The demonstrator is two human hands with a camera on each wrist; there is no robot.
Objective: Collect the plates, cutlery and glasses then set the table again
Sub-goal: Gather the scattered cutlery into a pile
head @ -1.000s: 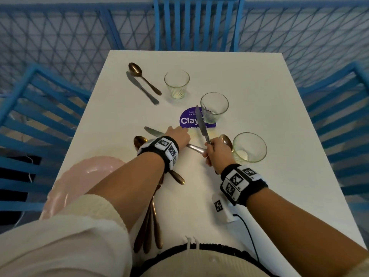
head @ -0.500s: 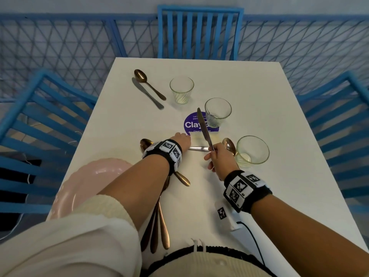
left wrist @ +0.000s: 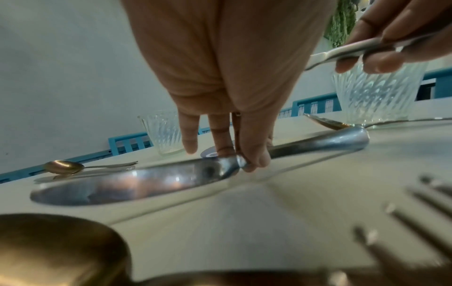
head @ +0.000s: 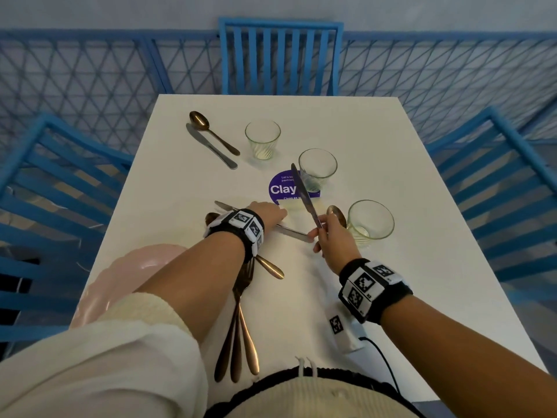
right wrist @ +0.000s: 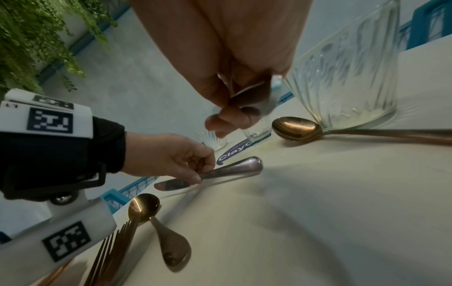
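Observation:
My left hand [head: 280, 213] reaches low over the white table [head: 391, 164] and pinches a silver knife [left wrist: 137, 181] that lies flat, at the neck between blade and handle. In the right wrist view the left hand [right wrist: 199, 174] has thumb and fingers on this lying knife [right wrist: 234, 168]. My right hand [head: 317, 233] grips a second silver knife [head: 303, 194], blade pointing away and up. A copper spoon [head: 337, 215] lies just right of it. Three ribbed glasses [head: 262, 140] [head: 317, 168] [head: 370, 221] stand in a diagonal row. Pink plates [head: 129, 276] sit stacked at the near left.
Copper forks [head: 238, 327] lie bunched near my body, and another copper spoon [head: 271, 268] runs under my left wrist. A spoon [head: 199, 119] and knife [head: 211, 149] lie at the far left. A purple sticker [head: 281, 188] marks the middle. Blue chairs [head: 280, 58] surround the table.
Both hands stay almost where they were, the left on the lying knife, the right holding its knife. The head view has tipped, so the table sits lower in frame.

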